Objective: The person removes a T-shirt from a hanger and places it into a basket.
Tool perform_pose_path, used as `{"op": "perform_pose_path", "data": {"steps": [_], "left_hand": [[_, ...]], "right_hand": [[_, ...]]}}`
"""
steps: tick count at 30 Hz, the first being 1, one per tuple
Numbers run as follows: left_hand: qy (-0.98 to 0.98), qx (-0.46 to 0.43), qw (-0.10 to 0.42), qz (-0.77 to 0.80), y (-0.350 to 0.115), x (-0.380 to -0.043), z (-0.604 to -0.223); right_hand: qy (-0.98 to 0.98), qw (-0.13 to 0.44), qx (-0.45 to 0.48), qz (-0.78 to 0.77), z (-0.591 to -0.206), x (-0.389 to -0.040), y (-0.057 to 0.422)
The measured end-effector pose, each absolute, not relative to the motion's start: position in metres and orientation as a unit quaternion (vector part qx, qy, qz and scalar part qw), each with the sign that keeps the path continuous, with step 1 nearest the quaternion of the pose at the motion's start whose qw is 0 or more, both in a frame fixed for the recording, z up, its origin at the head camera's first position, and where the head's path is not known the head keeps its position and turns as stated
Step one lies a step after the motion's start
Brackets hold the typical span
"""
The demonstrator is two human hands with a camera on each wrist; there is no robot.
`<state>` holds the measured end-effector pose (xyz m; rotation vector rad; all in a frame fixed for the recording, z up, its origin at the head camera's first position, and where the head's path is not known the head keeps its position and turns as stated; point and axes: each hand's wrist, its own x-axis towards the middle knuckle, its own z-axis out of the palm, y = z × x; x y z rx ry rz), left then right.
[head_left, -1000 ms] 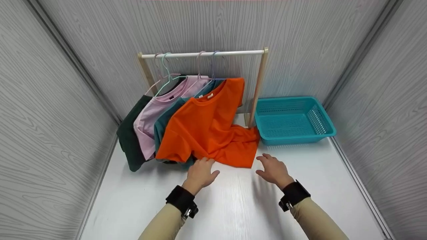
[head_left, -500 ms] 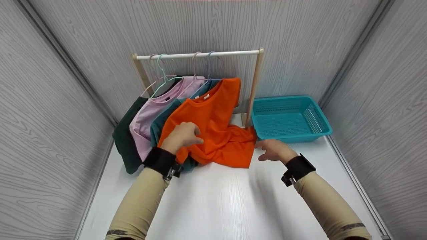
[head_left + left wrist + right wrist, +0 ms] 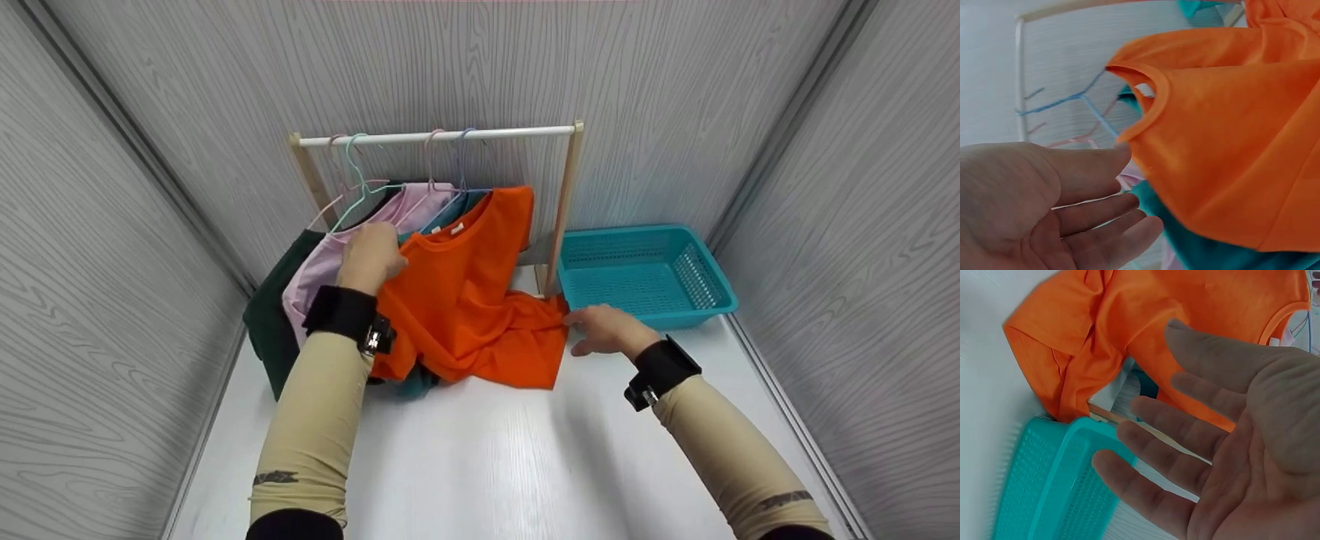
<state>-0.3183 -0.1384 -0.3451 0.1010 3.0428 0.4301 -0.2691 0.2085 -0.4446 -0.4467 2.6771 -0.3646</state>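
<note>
An orange T-shirt (image 3: 457, 277) hangs on a blue hanger (image 3: 462, 161), its lower part spread onto the white table. At its shoulder is my left hand (image 3: 371, 259), fingers nearly straight. The left wrist view shows the thumb (image 3: 1092, 163) right at the shirt's neckline, with the other fingers beside the teal shirt (image 3: 1196, 247) behind. My right hand (image 3: 611, 330) hovers by the orange hem, close to the front left corner of a turquoise basket (image 3: 645, 311). Its fingers are spread and hold nothing in the right wrist view.
A small rack with a white rail (image 3: 510, 133) and wooden posts (image 3: 564, 210) stands against the back wall. Left of the orange shirt hang a pink shirt (image 3: 300, 289) and a dark green one (image 3: 274, 322), with pink and mint hangers (image 3: 355, 161). Grey panels close the sides.
My left hand has risen from the orange shirt's lower edge up and left to its shoulder. The right hand has moved slightly toward the basket corner. The clothes hang as before.
</note>
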Motion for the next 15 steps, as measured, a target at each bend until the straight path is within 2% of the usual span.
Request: {"op": "perform_pose_path", "data": {"steps": [4, 7, 15], "left_hand": [[0.989, 0.019, 0.054, 0.139, -0.138, -0.322, -0.36], [0.989, 0.013, 0.048, 0.137, -0.134, -0.322, -0.37], [0.991, 0.017, -0.05, 0.12, -0.121, -0.329, -0.388]], "right_hand": [[0.955, 0.202, -0.164, -0.146, -0.451, -0.269, 0.208], [0.952, 0.207, -0.162, -0.155, -0.455, -0.267, 0.207], [0.948, 0.223, -0.149, -0.171, -0.463, -0.267, 0.207]]}}
